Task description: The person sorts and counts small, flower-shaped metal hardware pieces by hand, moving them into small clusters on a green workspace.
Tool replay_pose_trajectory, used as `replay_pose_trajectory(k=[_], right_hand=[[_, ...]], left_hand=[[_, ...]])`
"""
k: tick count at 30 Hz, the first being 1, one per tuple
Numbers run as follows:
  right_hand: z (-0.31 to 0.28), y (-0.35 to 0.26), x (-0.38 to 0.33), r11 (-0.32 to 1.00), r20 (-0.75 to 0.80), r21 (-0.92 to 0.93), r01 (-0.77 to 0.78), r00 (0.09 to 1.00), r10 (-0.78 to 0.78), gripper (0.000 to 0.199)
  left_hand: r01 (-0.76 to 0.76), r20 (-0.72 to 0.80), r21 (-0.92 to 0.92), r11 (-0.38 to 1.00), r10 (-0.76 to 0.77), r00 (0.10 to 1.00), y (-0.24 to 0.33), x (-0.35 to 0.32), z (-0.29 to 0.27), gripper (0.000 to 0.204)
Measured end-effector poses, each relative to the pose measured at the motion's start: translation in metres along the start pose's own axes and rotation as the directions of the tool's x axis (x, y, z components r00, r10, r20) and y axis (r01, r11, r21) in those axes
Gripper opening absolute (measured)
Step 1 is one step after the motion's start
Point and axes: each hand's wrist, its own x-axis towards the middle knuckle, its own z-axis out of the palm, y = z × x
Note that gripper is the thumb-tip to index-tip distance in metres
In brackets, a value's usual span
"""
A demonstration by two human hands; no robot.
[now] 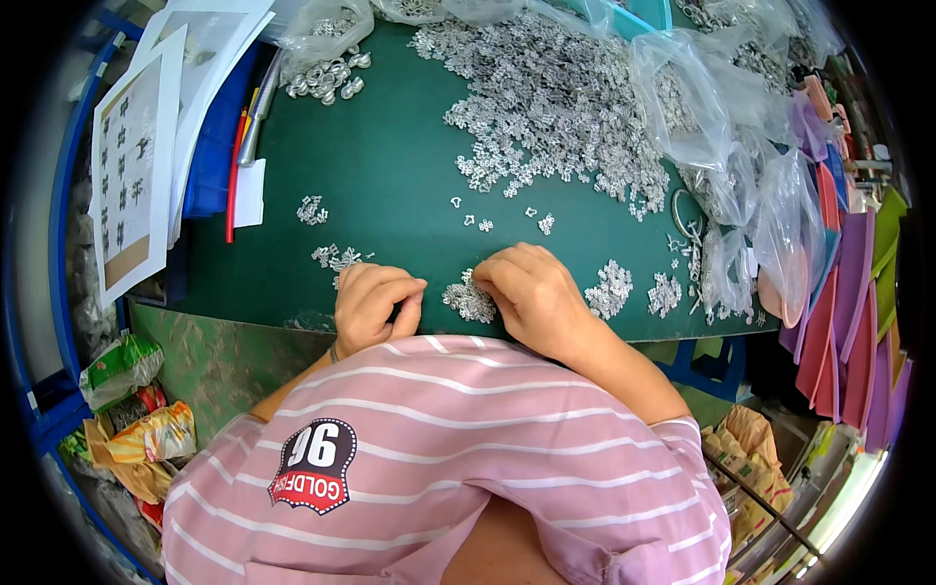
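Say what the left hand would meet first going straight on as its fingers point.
The left hand would probably meet the small silver pile beside the right hand, across some green tabletop; its height is unclear.

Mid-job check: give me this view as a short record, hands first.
Left hand: curled, near a loose metal cluster; contents unclear
Right hand: fingertips at a small metal heap; grip unclear
Main pile: many silvery pieces, far side
Surface: green tabletop
Left side: printed sheets
Right side: clear plastic bags
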Motion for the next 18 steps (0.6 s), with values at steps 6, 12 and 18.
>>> replay_pose_trajectory(k=[6,12,18], right_hand=[[0.001,0.019,0.025,0.976,-0.087,-0.210,-0.061,0.995,0.043,0.021],[-0.042,0.027,0.009,0.962,-0.184,-0.139,-0.236,0.960,0.209,0.011],[-0.111,0.022,-0.053,0.799,-0.027,-0.179,-0.575,0.814,0.580,0.009]], left_hand=[[-0.012,0.006,0.004,1.000,0.012,1.000,-0.001,0.000,-0.001,0.023],[0.005,-0.002,0.011,1.000,-0.005,1.000,0.001,0.000,-0.003,0.022],[0.002,0.006,-0.007,1.000,-0.002,1.000,0.000,-0.001,0.002,0.023]])
